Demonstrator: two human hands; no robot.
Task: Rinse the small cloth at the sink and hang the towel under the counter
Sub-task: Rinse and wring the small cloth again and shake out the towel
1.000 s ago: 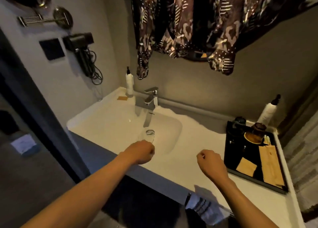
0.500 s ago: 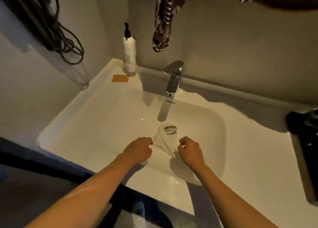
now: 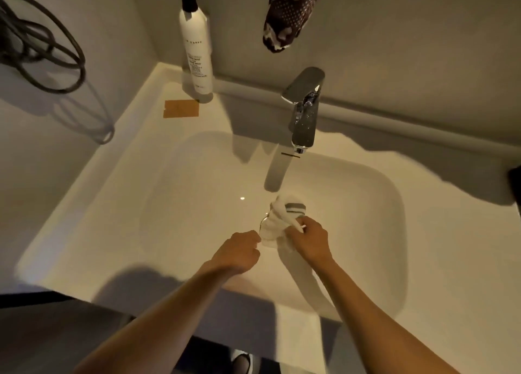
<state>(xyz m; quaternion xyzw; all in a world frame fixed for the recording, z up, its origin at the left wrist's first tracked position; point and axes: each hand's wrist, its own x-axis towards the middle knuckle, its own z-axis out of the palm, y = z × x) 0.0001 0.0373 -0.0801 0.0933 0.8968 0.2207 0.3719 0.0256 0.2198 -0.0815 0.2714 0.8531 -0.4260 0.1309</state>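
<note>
A small white cloth point(image 3: 275, 222) with a grey stripe is bunched up over the drain in the white sink basin point(image 3: 197, 204). My left hand point(image 3: 239, 251) grips its near left edge, and my right hand point(image 3: 311, 239) grips its right side. Both hands hold it low in the basin, in front of the chrome faucet point(image 3: 304, 114). No water stream is visible from the spout. The drain is hidden under the cloth. A bit of striped towel point(image 3: 242, 361) shows below the counter edge at the bottom.
A white pump bottle point(image 3: 196, 52) stands at the back left corner beside a small tan card point(image 3: 181, 109). A patterned garment point(image 3: 287, 12) hangs above the faucet. A black coiled cord point(image 3: 42, 57) hangs on the left wall. A dark tray edge point(image 3: 516, 182) shows at far right.
The view has moved down and closer to the basin. My hands went from apart over the counter to both gripping the white cloth, and they have drawn closer together around it.
</note>
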